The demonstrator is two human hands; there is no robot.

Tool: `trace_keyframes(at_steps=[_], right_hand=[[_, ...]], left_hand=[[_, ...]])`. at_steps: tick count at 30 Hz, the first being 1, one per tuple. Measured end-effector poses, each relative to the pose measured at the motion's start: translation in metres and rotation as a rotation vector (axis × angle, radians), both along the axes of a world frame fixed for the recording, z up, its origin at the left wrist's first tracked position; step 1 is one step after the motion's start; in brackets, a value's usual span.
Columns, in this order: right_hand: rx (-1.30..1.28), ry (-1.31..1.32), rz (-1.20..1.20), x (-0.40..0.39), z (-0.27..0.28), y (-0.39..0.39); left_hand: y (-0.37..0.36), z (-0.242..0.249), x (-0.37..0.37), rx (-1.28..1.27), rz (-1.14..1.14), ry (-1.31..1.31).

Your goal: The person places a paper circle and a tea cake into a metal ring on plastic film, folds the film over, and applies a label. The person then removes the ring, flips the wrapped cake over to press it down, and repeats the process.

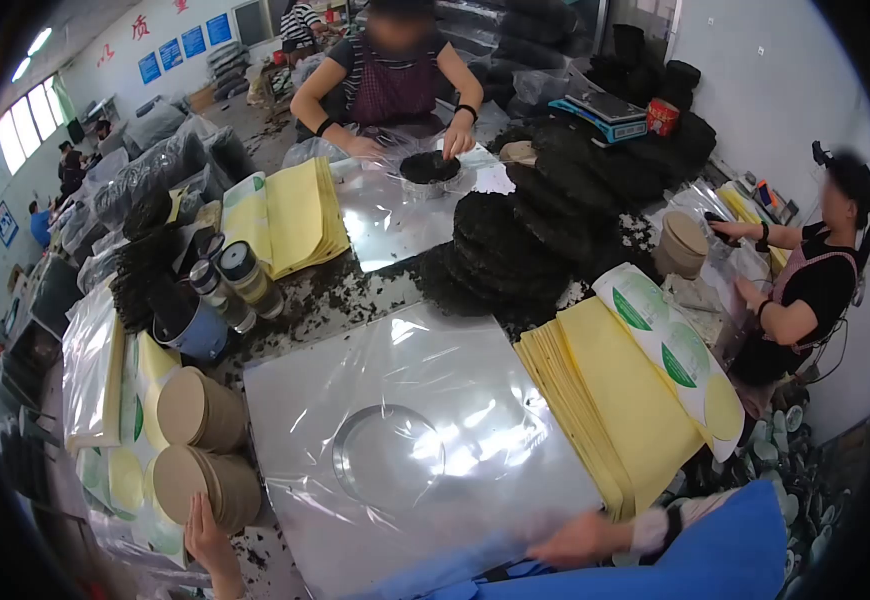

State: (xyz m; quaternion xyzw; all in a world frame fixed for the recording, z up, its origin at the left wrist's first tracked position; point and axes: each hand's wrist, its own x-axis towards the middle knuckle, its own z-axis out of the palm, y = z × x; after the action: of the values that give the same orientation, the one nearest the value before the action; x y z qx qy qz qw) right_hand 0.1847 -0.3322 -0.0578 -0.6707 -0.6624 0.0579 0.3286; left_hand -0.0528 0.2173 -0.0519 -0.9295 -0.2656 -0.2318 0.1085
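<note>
One disc stack (205, 488), axis upright, face up, left fingers (198, 518) touching, right fingers (553, 548) blurred, grips unclear

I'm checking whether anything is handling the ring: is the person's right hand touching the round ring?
Apart. The head view shows the blurred right hand beyond the ring's rim, with shiny sheeting visible between them.

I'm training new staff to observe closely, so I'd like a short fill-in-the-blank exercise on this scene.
1. The wearer's left hand touches the nearer of ____ adjacent stacks of brown cardboard discs.
2. The metal rim showing through the clear film is ____ in shape.
3. The folded paper pile right of the film is mostly ____.

Missing words: two; round; yellow.
</note>
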Motion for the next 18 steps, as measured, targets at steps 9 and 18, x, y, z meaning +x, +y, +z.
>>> trace_keyframes(at_steps=[9,18], right_hand=[[0.216,-0.539,-1.513,0.497,0.016,-0.022],[-0.197,-0.366,-1.701,0.610,0.002,-0.057]], left_hand=[[-0.022,0.026,0.007,-0.261,0.155,-0.130],[-0.032,0.039,0.023,-0.199,0.121,-0.127]])
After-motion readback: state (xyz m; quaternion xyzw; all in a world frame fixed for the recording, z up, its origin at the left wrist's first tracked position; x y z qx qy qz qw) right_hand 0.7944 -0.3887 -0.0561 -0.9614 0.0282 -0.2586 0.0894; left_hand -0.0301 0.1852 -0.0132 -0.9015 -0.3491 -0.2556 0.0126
